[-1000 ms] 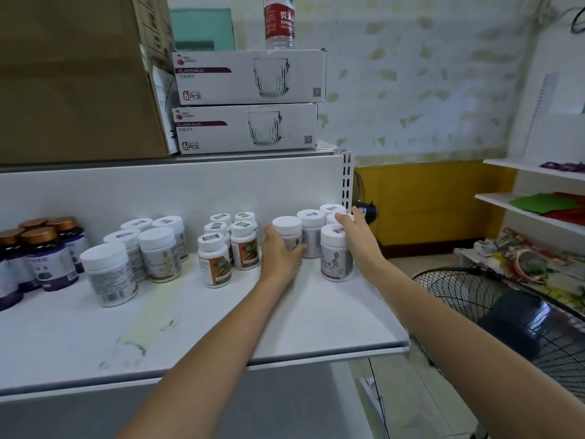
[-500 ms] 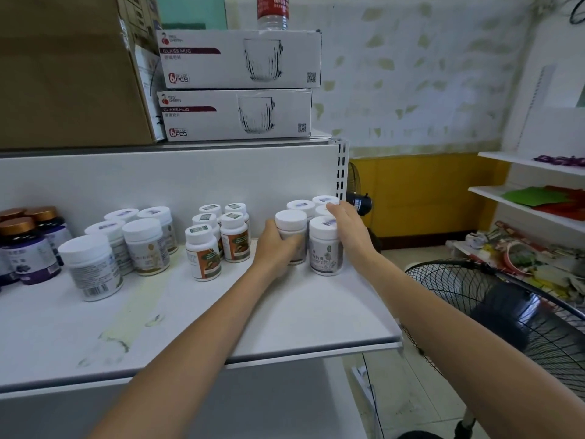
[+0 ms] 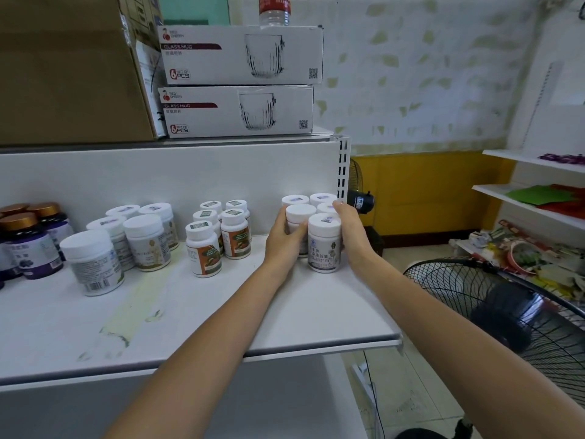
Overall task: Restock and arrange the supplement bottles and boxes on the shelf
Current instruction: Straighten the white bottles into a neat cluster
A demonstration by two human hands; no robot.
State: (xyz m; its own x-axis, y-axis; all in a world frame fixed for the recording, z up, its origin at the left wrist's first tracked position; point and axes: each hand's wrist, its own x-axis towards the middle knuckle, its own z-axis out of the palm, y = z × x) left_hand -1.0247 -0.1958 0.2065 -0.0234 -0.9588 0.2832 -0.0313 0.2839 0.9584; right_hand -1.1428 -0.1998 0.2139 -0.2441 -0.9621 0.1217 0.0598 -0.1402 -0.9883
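At the right end of the white metal shelf (image 3: 221,315) stands a tight cluster of five white-capped supplement bottles (image 3: 323,198), close to the slotted upright. The left grip (image 3: 281,240) curls round the middle white-capped bottle (image 3: 300,213) on the cluster's left side, thumb across its front and fingers behind its left flank. The right grip (image 3: 352,236) lies against the cluster's right side, fingers fairly straight and spread along the front white bottle with the pale printed label (image 3: 323,248), the fingertips reaching up to a cap behind it. Just left of the cluster stand five small white bottles with orange-brown labels (image 3: 204,251), then a group of larger white jars with cream labels (image 3: 147,243), and at the far left dark purple-labelled bottles with bronze caps (image 3: 30,251). On the top of the unit sit two stacked white glass-mug boxes (image 3: 240,110), a clear water bottle (image 3: 273,9) on the upper one, and a large brown cardboard carton (image 3: 69,68) beside them. A black wire-caged fan (image 3: 506,312) stands lower right.
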